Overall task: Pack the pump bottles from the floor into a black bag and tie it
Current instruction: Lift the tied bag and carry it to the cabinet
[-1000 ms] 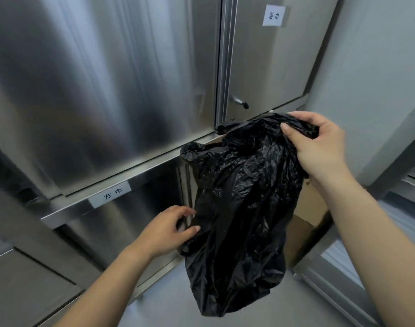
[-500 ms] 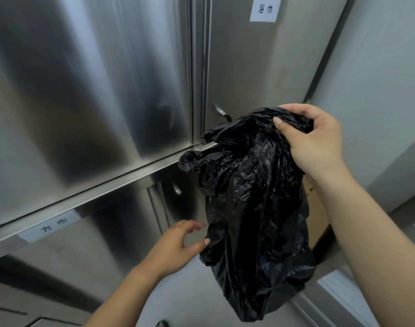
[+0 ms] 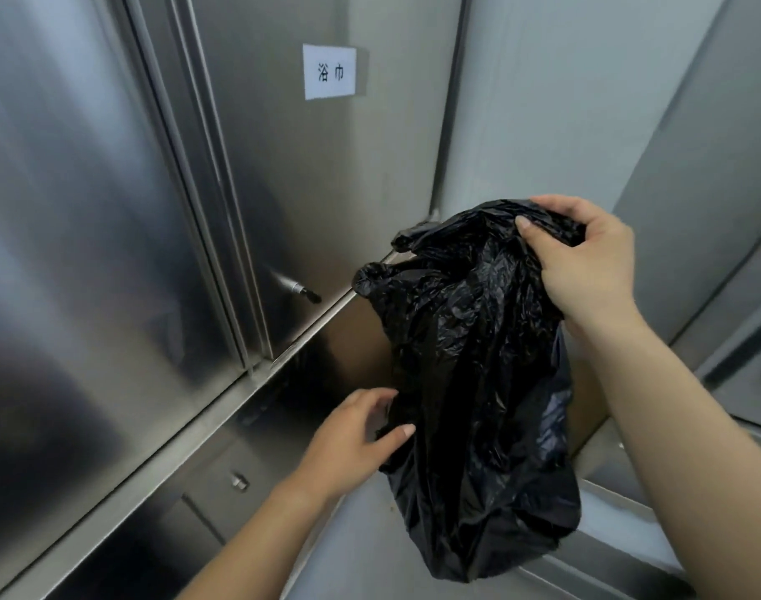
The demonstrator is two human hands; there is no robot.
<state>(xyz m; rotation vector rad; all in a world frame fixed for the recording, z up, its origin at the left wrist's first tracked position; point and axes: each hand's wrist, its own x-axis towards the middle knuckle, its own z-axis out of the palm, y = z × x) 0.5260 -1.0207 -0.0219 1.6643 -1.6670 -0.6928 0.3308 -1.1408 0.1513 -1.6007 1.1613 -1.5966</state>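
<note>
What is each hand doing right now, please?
Left hand: open, fingers spread against the side of the black bag, not gripping it.
Right hand: closed on the bag's bunched top, holding it up.

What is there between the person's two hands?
In the head view, only crinkled black plastic bag lies between them: the right hand grips its bunched top, and the left hand meets its side lower down.
</note>
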